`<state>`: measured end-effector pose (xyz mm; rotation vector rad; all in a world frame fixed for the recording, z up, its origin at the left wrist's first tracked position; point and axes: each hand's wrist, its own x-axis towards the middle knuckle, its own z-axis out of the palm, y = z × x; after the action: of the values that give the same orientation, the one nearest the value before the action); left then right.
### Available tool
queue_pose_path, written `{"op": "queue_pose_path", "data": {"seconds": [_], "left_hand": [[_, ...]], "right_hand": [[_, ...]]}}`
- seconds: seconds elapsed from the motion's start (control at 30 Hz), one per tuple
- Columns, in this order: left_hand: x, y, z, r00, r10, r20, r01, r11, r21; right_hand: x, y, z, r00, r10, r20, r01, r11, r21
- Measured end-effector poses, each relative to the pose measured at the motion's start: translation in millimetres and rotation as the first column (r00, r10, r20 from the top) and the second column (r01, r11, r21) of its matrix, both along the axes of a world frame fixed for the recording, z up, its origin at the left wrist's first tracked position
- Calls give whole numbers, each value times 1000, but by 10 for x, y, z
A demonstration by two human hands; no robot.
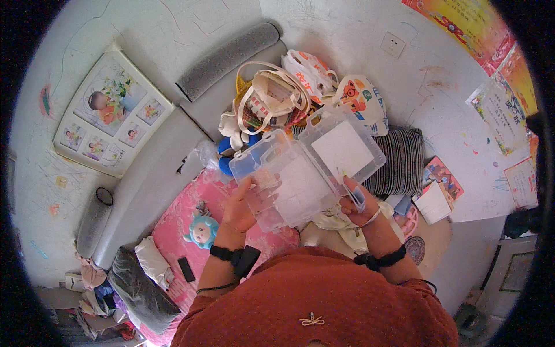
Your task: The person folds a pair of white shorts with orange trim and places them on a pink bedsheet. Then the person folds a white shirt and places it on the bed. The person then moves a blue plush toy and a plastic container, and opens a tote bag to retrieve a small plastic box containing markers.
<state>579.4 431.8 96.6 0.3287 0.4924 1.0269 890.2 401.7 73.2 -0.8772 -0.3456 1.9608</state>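
A clear plastic case (272, 151) is spread wide before my chest, its two halves side by side. White sheet-like pieces (341, 149) show in both halves; whether they are paper or card is hard to say. My left hand (239, 209) grips the lower left edge of the case, with the thumb on top. At its right side, my right hand (359, 210) is closed round the edge, fingers partly behind the plastic. Dark bands circle both wrists.
Beneath lies a pink cover (179, 217) with a blue plush toy (202, 231) and a black phone (186, 269). Beyond the case stand a cream tote bag (270, 95), a white plastic bag (309, 75) and a striped cushion (399, 165). A grey sofa back (156, 153) runs along the wall.
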Motion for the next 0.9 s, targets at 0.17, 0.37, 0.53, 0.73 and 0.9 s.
{"op": "queue_pose_path", "data": {"seconds": [0.17, 0.37, 0.53, 0.73, 0.9], "left_hand": [[-129, -24, -311, 996, 89, -15, -90, 978, -188], [-188, -178, -252, 989, 148, -13, -148, 988, -35], [-21, -272, -278, 996, 35, 77, -28, 996, -86], [-16, -242, -450, 999, 38, 31, -35, 995, -97], [5, -323, -233, 998, -12, 54, 11, 1000, 27]], "right_hand": [[11, 22, 3, 996, 14, -93, -19, 999, -49], [48, 37, 116, 997, -15, -70, 11, 998, -54], [-100, 72, 83, 992, -102, 75, 96, 992, 77], [-88, 173, 155, 738, -390, 551, 80, 861, 503], [-48, 74, 377, 753, -275, 598, -183, 786, 591]]}}
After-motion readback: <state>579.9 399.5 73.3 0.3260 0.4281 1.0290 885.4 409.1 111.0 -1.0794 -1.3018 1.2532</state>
